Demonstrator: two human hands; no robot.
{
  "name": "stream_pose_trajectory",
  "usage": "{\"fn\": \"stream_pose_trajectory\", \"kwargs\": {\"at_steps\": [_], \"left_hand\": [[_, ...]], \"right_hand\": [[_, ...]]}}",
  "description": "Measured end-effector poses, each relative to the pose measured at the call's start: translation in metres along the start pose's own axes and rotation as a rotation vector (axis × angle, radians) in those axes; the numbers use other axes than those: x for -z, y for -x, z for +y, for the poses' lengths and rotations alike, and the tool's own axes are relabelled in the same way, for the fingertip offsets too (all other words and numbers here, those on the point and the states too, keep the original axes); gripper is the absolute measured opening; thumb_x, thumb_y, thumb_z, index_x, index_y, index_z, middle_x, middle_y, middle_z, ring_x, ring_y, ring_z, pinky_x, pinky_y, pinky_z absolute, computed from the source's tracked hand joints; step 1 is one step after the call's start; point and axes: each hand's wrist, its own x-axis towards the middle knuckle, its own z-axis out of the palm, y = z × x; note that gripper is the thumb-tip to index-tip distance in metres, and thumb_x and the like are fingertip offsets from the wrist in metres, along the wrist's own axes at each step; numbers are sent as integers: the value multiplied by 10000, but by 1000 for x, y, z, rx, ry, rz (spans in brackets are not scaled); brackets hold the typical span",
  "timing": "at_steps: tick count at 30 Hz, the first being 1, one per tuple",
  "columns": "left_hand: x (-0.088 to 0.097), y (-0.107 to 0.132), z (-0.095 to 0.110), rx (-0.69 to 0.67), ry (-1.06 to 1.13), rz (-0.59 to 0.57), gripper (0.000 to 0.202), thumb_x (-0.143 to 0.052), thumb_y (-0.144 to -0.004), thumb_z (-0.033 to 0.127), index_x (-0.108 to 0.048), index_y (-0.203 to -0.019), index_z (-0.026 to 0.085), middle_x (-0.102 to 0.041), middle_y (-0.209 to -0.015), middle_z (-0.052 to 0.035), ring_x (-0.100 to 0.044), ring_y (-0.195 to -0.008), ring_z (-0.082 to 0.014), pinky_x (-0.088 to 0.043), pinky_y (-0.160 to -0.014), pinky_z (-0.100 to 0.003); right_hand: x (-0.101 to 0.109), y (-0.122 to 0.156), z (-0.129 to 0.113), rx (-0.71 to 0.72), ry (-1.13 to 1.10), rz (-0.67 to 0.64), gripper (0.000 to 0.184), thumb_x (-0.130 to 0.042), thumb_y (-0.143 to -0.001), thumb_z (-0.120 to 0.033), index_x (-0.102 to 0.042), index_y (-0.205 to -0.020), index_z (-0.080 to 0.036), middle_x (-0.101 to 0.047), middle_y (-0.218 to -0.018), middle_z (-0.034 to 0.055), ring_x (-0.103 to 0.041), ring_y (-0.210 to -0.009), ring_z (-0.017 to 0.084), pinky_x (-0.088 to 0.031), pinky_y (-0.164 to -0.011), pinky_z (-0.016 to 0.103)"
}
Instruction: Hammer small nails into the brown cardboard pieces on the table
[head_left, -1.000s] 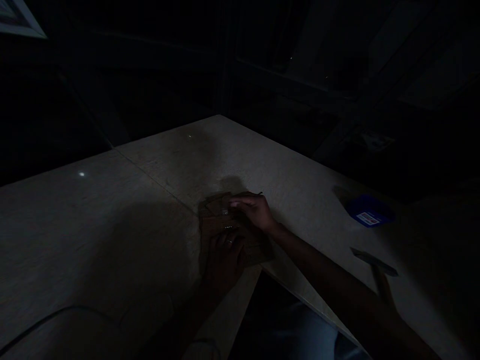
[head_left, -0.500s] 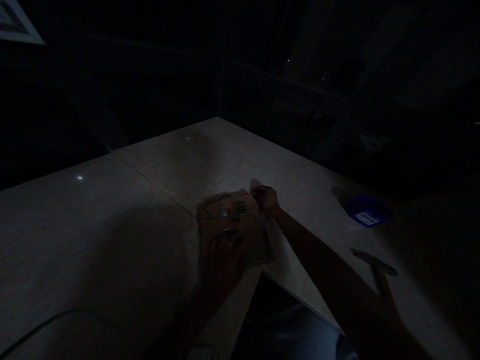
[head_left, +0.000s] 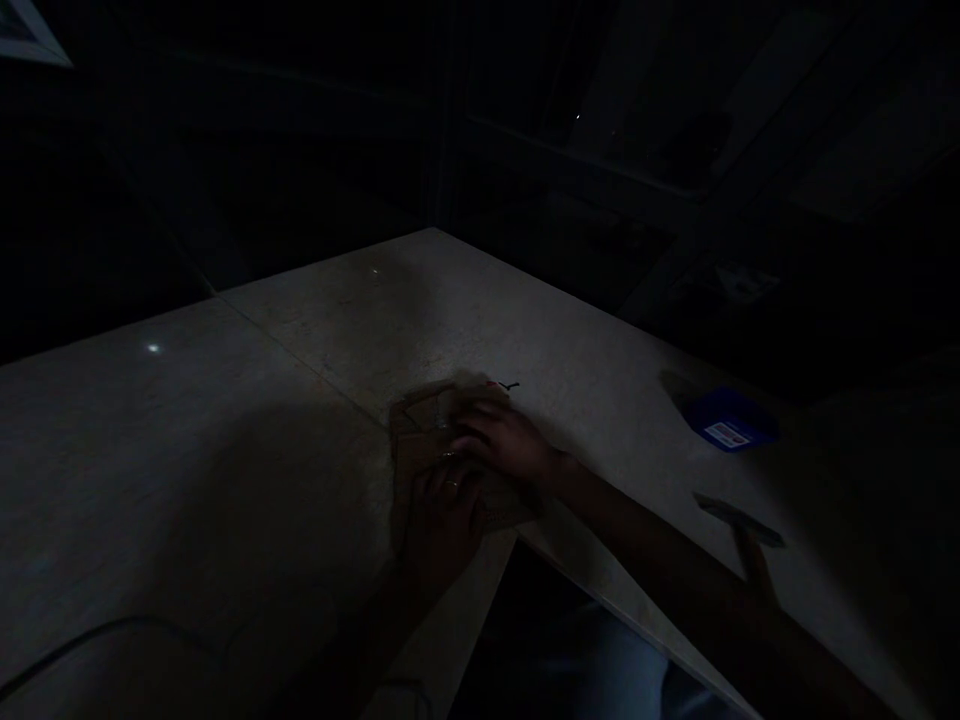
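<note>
A flattened brown cardboard piece [head_left: 420, 450] lies on the pale countertop [head_left: 315, 330], close to its inner corner. My left hand [head_left: 446, 510], with a ring on one finger, rests on the lower part of the cardboard, its fingers laid out. Just above it my right hand [head_left: 502, 440] reaches across the cardboard, fingers extended over its upper part and covering the printed label. At the cardboard's far edge a thin dark piece with a red bit [head_left: 508, 385] sticks out; its kind is unclear. The light is very dim.
A blue dustpan-like container [head_left: 731, 418] with a white label stands to the right. A hammer [head_left: 742, 525] lies nearer, partly behind my right forearm. A dark cable [head_left: 105, 628] runs along the lower left. Dark window frames [head_left: 442, 120] rise behind the counter.
My right hand has left the cardboard's far right corner and moved left and nearer, onto its upper part. The thin dark piece is now uncovered. My left hand stays on the cardboard.
</note>
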Motion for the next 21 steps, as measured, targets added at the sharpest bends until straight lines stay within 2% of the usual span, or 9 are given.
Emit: {"fn": "stream_pose_trajectory", "kwargs": {"at_steps": [3, 6, 8, 12, 17, 21], "left_hand": [[1, -1, 0, 3, -5, 3, 262, -539, -911, 177, -674, -1132, 216, -663, -1251, -96, -569, -1161, -289, -414, -971, -489], [-1, 0, -1, -3, 7, 0, 251, -543, -912, 181, -667, -1127, 212, -662, -1265, -90, -563, -1177, -291, -403, -983, -495], [-2, 1, -2, 0, 11, -3, 249, -541, -914, 181, -664, -1129, 214, -661, -1273, -86, -565, -1177, -294, -402, -978, -496], [-2, 1, -1, 1, 5, 10, 270, -544, -909, 176, -662, -1147, 223, -663, -1278, -84, -565, -1186, -297, -403, -980, -494], [0, -1, 1, 7, -2, 8, 248, -541, -912, 180, -668, -1122, 213, -669, -1255, -87, -573, -1159, -295, -403, -975, -492], [0, -1, 0, 17, 10, -1, 257, -526, -930, 198, -656, -1151, 219, -675, -1239, -75, -572, -1145, -288, -396, -973, -491]], "right_hand": [[-3, -8, -9, 12, 112, -149, 193, -622, -960, -259, -730, -1109, -198, -684, -1166, 100, -657, -1042, 231, -528, -899, 345], [-1, -14, -8, 53, 149, -231, 196, -610, -932, -122, -751, -1043, -203, -684, -1187, 82, -663, -1058, 226, -521, -915, 316], [3, -15, -7, 97, 153, -255, 200, -600, -933, -111, -743, -1046, -191, -690, -1183, 80, -665, -1067, 223, -519, -930, 306], [8, -12, -6, 151, 171, -277, 278, -592, -932, -106, -692, -1179, -184, -677, -1248, 93, -663, -1092, 231, -525, -953, 339], [8, -11, -5, 182, 154, -252, 363, -555, -922, -52, -706, -1184, -252, -692, -1229, 65, -658, -1103, 235, -525, -967, 332], [13, -12, -6, 227, 154, -307, 348, -550, -938, -65, -686, -1228, -202, -673, -1247, 108, -657, -1102, 238, -530, -949, 349]]}}
